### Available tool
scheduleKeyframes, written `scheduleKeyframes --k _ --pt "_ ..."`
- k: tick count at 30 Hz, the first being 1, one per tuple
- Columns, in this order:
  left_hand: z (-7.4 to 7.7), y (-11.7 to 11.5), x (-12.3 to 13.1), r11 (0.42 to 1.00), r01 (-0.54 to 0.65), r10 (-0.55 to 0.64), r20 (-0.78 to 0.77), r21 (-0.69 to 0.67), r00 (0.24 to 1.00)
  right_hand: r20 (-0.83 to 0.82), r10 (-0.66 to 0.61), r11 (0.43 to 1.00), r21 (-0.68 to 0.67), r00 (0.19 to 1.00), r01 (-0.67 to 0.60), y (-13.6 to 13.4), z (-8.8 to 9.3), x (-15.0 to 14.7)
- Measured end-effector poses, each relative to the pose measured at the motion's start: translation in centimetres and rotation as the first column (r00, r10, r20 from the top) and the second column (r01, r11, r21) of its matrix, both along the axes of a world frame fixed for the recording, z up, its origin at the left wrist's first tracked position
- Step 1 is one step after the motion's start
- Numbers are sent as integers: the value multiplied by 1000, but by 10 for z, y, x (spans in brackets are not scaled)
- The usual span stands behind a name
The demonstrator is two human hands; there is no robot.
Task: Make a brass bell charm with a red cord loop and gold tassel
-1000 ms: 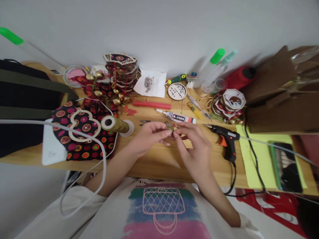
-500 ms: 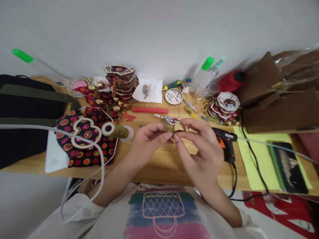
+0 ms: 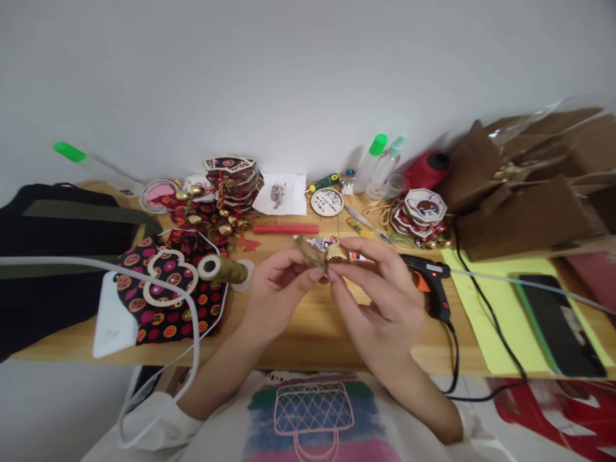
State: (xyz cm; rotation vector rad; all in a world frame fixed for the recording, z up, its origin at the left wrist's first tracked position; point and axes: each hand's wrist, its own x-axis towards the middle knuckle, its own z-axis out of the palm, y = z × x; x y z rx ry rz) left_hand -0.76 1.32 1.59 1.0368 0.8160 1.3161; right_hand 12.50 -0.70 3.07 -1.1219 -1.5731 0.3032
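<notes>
Above the middle of the wooden table my two hands meet fingertip to fingertip. My right hand (image 3: 380, 301) pinches a small gold bell (image 3: 337, 253) between thumb and fingers. An olive-green cord (image 3: 310, 253) comes off the bell, and my left hand (image 3: 283, 289) grips it between thumb and forefinger. Where cord and bell join is partly hidden by my fingertips. Left of my left hand lies a spool of olive thread (image 3: 226, 268). Just behind my fingers a glue tube (image 3: 315, 242) rests on the table.
A black glue gun (image 3: 433, 282) with a lit red light lies to the right, its cord hanging over the front edge. Beyond it are yellow paper (image 3: 474, 308) and a phone (image 3: 558, 324). Patterned fabric (image 3: 206, 314) lies left, and a white cable (image 3: 195, 321) crosses in front.
My view has tilted, so the table appears lower. Both hands keep hold of the bell and cord; the bell has turned slightly and shows more of its rim.
</notes>
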Motion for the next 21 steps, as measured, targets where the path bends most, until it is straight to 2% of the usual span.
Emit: scheduleKeyframes --k 5,9,13,17,21 --pt "8 -1 -1 970 -71 108 -148 232 983 -56 3 998 70 998 1 2 -2 -2" --pt "15 -2 -8 920 -46 168 -287 389 943 -118 -1 993 117 993 15 2 -5 -7" --pt "22 -4 -10 864 -28 220 -326 504 920 -165 -11 984 172 986 40 1 -7 -11" --pt "30 -9 -5 838 -32 241 -316 544 918 -163 -51 973 216 985 86 -2 -8 -12" --pt "35 -14 1 887 -37 186 -283 461 941 -131 -49 962 260 990 82 -6 -5 -9"
